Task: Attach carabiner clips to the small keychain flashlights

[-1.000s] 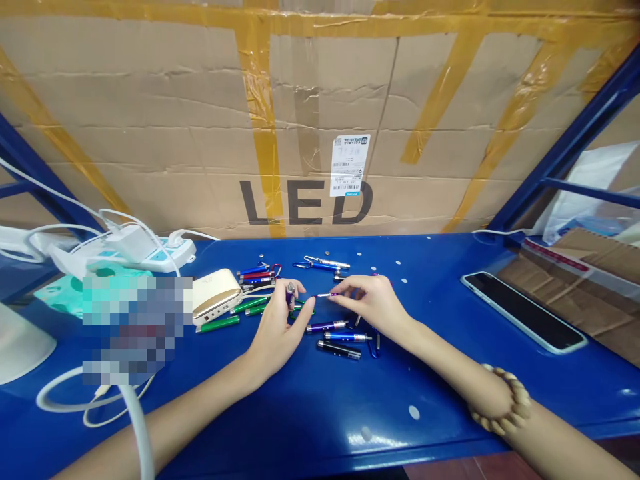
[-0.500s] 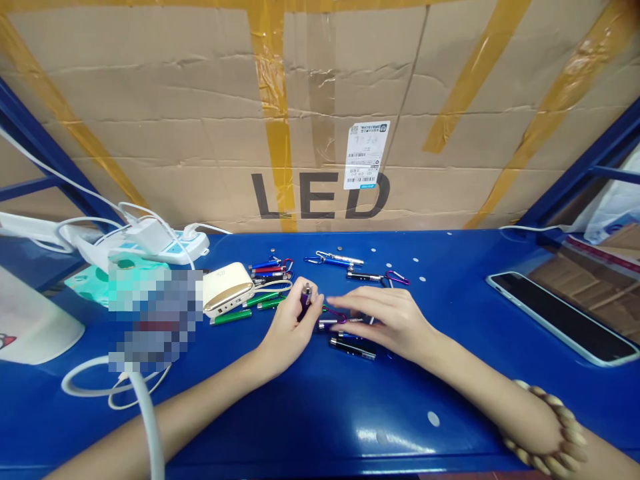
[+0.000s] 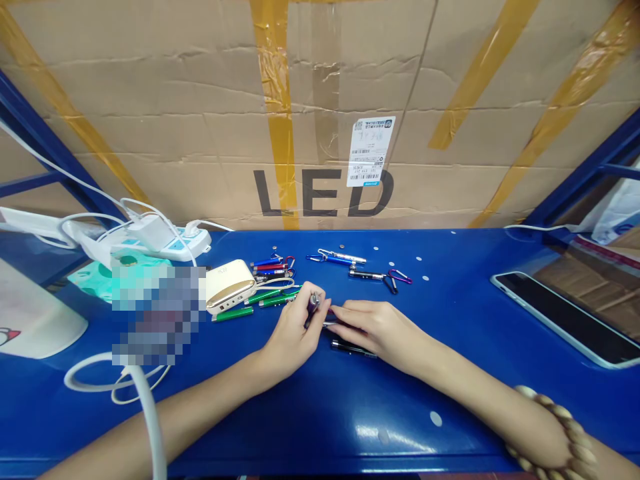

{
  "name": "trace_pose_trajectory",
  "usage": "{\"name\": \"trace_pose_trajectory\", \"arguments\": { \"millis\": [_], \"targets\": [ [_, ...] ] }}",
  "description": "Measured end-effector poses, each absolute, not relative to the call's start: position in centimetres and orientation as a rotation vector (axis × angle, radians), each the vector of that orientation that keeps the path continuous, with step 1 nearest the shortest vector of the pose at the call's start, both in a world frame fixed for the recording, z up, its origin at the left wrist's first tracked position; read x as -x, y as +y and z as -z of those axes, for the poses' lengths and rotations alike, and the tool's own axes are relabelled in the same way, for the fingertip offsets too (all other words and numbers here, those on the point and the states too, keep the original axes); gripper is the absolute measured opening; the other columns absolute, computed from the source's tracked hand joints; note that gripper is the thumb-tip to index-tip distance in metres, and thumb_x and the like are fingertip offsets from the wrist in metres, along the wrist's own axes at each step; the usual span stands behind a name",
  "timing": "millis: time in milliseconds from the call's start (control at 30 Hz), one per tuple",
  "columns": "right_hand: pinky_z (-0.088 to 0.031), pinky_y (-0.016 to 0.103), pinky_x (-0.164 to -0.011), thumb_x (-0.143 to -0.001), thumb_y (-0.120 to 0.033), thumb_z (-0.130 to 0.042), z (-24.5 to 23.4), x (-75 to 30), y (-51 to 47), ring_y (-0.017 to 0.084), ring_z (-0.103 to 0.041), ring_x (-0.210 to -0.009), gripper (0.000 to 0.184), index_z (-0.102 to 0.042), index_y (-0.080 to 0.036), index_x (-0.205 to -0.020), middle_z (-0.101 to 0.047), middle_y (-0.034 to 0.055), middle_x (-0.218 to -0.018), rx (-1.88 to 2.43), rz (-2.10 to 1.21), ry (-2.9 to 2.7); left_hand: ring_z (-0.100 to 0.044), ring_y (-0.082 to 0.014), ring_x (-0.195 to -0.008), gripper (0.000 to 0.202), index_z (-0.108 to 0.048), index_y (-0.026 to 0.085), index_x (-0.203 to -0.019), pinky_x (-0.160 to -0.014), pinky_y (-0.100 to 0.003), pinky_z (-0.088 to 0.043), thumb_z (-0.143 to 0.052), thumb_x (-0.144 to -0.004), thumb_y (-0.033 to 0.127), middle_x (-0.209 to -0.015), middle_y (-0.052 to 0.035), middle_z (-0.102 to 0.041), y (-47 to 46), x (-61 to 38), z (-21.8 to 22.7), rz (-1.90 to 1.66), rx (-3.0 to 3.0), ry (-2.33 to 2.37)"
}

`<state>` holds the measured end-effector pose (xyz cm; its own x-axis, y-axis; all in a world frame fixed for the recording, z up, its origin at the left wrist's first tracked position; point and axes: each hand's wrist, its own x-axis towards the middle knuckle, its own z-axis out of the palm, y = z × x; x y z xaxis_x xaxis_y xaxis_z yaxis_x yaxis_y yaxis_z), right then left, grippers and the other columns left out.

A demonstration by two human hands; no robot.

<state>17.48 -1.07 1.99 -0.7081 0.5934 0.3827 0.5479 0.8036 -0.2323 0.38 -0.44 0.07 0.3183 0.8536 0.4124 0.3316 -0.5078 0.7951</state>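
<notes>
Now the small dark cylinder [image 3: 313, 303] stands near upright in the left hand [image 3: 293, 333] on my feed, its silvery end showing above the thumb and fingers gripping it. Half a second ago I had the right hand [image 3: 383, 327] loosely spread beside it; its fingers have since drawn together at a slim silvery piece [image 3: 329, 324], so I judge both are working close together. Whether they pinch it, I can't tell. A black cylinder [image 3: 346, 347] lies partly under that hand on the blue table [image 3: 320, 420].

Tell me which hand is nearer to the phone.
Right. The right hand is left of the phone, apart from it; the left hand is farther left, beyond the right hand.
</notes>
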Motion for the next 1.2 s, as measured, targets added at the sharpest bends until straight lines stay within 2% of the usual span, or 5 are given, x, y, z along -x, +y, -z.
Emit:
{"name": "trace_pose_trajectory", "arguments": {
  "millis": [333,733,933,1067,1200],
  "targets": [
    [-0.038,0.024,-0.048,-0.097,-0.025,-0.03,-1.53,-17.17,-0.93,0.011,-0.044,-0.048,0.038,-0.06,-0.012,-0.077,-0.05,0.0006,-0.056,0.694,0.254,-2.455,-0.038,-0.0092,-0.053,0.014,-0.036,0.022,-0.074,-0.052,-0.021,-0.033,-0.04,-0.087,0.018,-0.061,0.0057,-0.038,-0.6,-0.38,-0.21,-1.207,-2.106,0.991],
    [-0.035,0.023,-0.046,-0.094,-0.022,-0.038,-1.22,-16.96,-1.01,0.01,-0.039,-0.047,0.033,-0.061,-0.014,-0.072,-0.044,-0.0013,-0.054,0.775,0.042,-2.27,-0.035,-0.0085,-0.051,0.015,-0.036,0.022,-0.074,-0.051,-0.02,-0.032,-0.044,-0.086,0.025,-0.061,0.0063,-0.036,-1.03,-0.43,-0.38,-1.217,-2.037,1.046],
    [-0.039,0.022,-0.046,-0.092,-0.019,-0.042,-1.59,-17.35,-0.84,0.009,-0.043,-0.048,0.023,-0.063,-0.013,-0.084,-0.051,0.0,-0.057,0.806,0.123,-2.09,-0.024,-0.0063,-0.041,0.033,-0.031,0.02,-0.056,-0.043,-0.02,-0.023,-0.049,-0.082,0.028,-0.047,0.0085,-0.026,-1.02,-0.42,-0.7,-1.145,-2.137,1.118],
    [-0.042,0.021,-0.048,-0.09,-0.018,-0.047,-1.5,-17.13,-1.17,0.009,-0.045,-0.05,0.018,-0.063,-0.011,-0.086,-0.054,0.0012,-0.06,0.786,0.155,-2.027,-0.025,-0.0068,-0.041,0.035,-0.028,0.019,-0.052,-0.043,-0.02,-0.023,-0.048,-0.079,0.026,-0.045,0.0073,-0.028,-1.0,-0.66,-0.32,-1.096,-2.228,1.146],
    [-0.043,0.023,-0.048,-0.09,-0.017,-0.047,-1.38,-16.84,-1.38,0.01,-0.047,-0.05,0.02,-0.064,-0.009,-0.084,-0.054,0.0022,-0.058,0.764,0.204,-2.087,-0.031,-0.0081,-0.042,0.026,-0.034,0.02,-0.055,-0.045,-0.02,-0.025,-0.044,-0.079,0.023,-0.046,0.0059,-0.035,-0.97,-0.74,0.15,-0.981,-2.255,1.243]
  ]
}}
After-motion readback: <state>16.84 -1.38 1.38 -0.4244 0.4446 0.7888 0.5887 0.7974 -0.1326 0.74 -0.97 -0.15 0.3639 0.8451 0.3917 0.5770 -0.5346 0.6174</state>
